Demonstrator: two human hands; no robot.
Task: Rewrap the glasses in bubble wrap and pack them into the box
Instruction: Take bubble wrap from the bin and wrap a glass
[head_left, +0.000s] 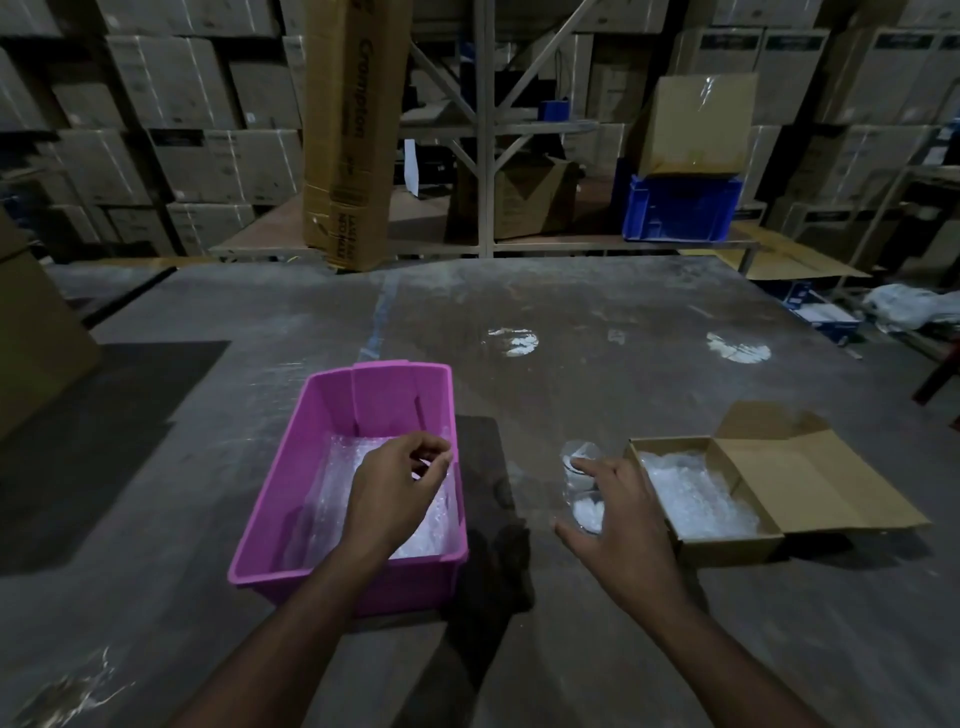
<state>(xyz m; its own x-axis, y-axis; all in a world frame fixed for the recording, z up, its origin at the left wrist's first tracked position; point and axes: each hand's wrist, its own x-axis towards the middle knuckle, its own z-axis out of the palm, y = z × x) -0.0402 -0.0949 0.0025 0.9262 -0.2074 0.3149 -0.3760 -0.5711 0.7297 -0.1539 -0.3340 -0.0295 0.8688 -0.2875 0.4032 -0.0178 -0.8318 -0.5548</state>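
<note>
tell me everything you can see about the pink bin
The pink bin is an open-topped rectangular tub that looks like plastic, with sloped walls and a rolled rim. It stands upright on the grey table, left of the cardboard box. Crumpled bubble wrap lies inside. The left hand reaches in over its near rim, pinching the wrap.

glossy pink plastic bin (291, 483); matt brown cardboard box (727, 540); shiny bubble wrap (696, 499); clear glass (582, 486).

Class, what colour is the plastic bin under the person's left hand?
Pink plastic bin, seen best in the head view.
</note>
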